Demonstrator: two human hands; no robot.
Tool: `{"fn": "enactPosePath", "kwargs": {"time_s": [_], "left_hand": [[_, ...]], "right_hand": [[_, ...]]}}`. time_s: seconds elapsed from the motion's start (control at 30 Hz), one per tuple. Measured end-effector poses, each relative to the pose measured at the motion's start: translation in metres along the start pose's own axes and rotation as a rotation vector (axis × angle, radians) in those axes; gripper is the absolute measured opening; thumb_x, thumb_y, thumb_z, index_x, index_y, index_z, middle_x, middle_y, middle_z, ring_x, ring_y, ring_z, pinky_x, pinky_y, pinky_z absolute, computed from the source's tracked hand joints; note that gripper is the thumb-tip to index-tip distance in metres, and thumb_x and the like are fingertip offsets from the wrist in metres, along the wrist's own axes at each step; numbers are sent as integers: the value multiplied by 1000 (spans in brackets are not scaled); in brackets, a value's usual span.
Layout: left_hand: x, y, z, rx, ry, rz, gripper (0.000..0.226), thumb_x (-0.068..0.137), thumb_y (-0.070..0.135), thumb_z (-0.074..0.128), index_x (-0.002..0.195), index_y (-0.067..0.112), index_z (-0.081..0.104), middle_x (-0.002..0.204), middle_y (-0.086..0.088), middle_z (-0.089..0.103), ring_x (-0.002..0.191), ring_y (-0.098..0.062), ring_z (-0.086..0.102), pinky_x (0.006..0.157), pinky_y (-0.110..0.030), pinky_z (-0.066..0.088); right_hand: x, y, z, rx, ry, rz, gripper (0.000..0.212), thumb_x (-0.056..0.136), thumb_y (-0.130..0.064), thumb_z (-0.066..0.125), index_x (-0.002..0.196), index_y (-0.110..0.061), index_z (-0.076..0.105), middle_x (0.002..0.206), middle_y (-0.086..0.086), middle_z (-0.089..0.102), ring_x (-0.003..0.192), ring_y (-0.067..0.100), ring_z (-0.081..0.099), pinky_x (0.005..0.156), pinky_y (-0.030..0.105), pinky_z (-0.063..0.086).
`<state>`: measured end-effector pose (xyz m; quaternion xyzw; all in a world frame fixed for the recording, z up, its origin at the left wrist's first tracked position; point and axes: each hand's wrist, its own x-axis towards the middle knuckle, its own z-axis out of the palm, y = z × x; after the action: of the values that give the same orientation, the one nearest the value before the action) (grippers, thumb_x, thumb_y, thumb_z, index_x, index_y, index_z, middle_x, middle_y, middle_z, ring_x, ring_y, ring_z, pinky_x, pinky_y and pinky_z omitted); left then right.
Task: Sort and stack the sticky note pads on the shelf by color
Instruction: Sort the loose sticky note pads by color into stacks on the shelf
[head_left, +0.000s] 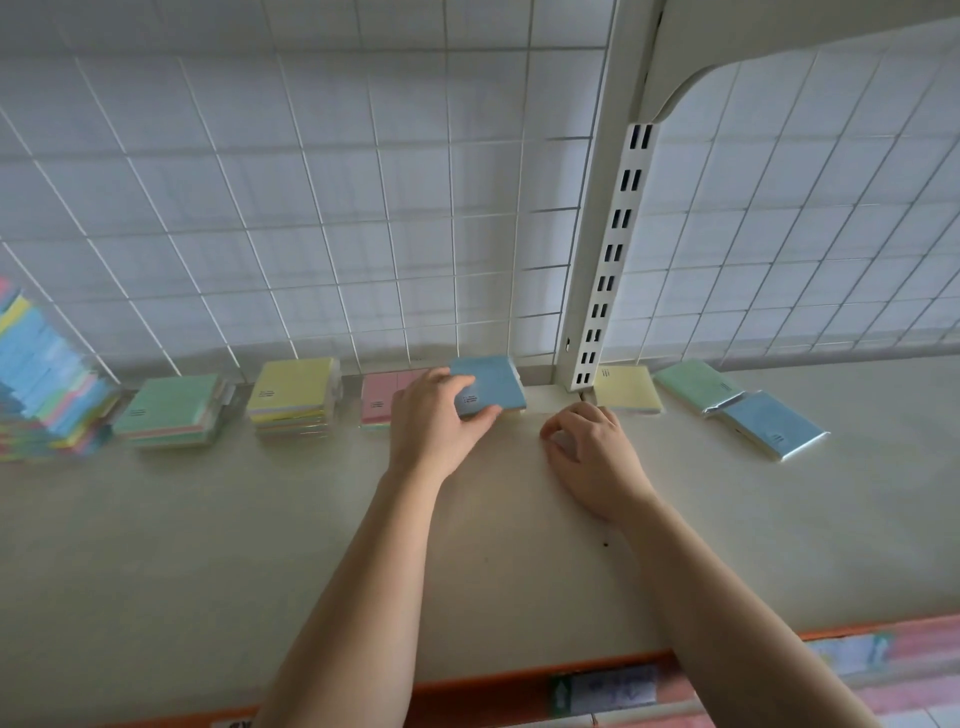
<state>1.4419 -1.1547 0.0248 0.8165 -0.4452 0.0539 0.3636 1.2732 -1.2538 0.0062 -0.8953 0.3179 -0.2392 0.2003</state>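
1. Orange shelf edge (493, 683) lies nearest; left hand (436, 421) grips blue sticky-note pad (488, 389) at the shelf's rear, beside pink stack (376, 402)
2. Right hand (592, 457) rests loosely curled, seemingly empty
3. Pad looks light, stiff, film-slick: pinch opposite edges

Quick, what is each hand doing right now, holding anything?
Left hand: grips the blue pad, fingers curled round it.
Right hand: loosely curled, rests on the shelf, holds nothing that shows.
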Motion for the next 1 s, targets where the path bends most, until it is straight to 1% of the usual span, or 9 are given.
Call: {"fn": "enactPosePath", "kwargs": {"time_s": [0.07, 0.13, 0.23, 0.37, 0.6, 0.77, 1.0], "left_hand": [[2, -4, 3, 18, 30, -17, 44, 71, 47, 77, 102, 17, 71, 105, 2, 69, 103, -20, 62, 90, -37, 44], [3, -5, 4, 51, 54, -37, 42, 72, 51, 75, 101, 21, 71, 104, 6, 69, 104, -16, 60, 87, -34, 37], [3, -3, 6, 82, 61, -51, 37, 73, 48, 72, 103, 25, 70, 105, 8, 66, 105, -13, 58, 86, -31, 30], [4, -4, 9, 103, 61, -59, 36, 73, 39, 66, 107, 27, 69, 108, 7, 64, 105, -13, 59, 89, -32, 29], [5, -4, 10, 134, 50, -61, 36, 83, 42, 65, 116, 26, 65, 119, 7, 65, 110, -17, 58, 86, -33, 29], [6, -4, 11, 138, 34, -85, 35, 85, 41, 64, 117, 27, 63, 120, 7, 65, 108, -21, 58, 85, -33, 29], [9, -4, 9, 135, 6, -100, 36, 84, 41, 64, 117, 28, 62, 120, 7, 65, 110, -21, 56, 84, -35, 30]], "right_hand": [[0, -1, -1, -15, 0, -11, 13, 85, -12, 58, 91, -15, 69, 98, 3, 61, 96, 27, 50, 79, 23, 35], [-1, -2, -1, -37, 4, -31, 14, 85, -10, 57, 91, -13, 70, 97, 6, 62, 95, 30, 51, 80, 26, 38], [-1, -4, -2, -59, 7, -32, 16, 86, -10, 55, 92, -12, 70, 98, 6, 63, 96, 31, 52, 82, 28, 40], [-1, -4, -2, -43, 15, -24, 16, 86, -10, 56, 92, -13, 70, 97, 5, 63, 95, 29, 51, 80, 27, 39], [-1, -3, -1, -38, 23, -32, 14, 85, -9, 57, 90, -13, 69, 95, 5, 62, 92, 30, 52, 80, 28, 39], [-1, -3, 0, -39, 28, -29, 14, 84, -8, 57, 90, -13, 69, 95, 5, 62, 93, 29, 52, 79, 25, 37], [-1, -1, 1, -28, 28, -28, 14, 83, -10, 57, 90, -15, 68, 95, 3, 62, 93, 27, 51, 80, 28, 40]]}}
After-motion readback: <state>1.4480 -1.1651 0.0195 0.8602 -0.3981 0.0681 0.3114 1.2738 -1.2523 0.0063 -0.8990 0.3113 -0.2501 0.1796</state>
